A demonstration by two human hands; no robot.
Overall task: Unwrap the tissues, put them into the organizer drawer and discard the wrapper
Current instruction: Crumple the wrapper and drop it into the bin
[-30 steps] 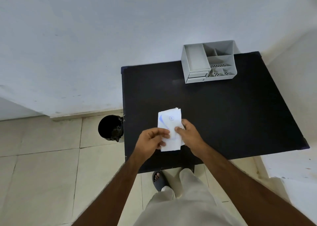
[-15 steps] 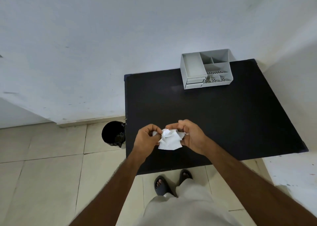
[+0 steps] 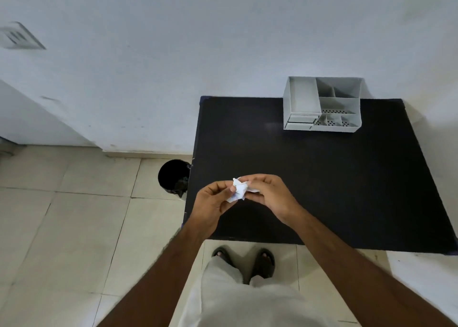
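With both hands pinched on a crumpled white wad, the left hand on its left side and the right hand on its right, above the near left part of the table, the step looks like balling up the wrapper, though I cannot tell whether tissues remain inside. If it is only wrapper, the next move calls for a reach left and down to the bin on the floor; the organizer sits well apart at the table's far right.

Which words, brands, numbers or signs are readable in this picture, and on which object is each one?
None is readable.
The crumpled white wrapper, held between the left hand and right hand: no print can be made out.
The grey organizer, black bin and table show no text.
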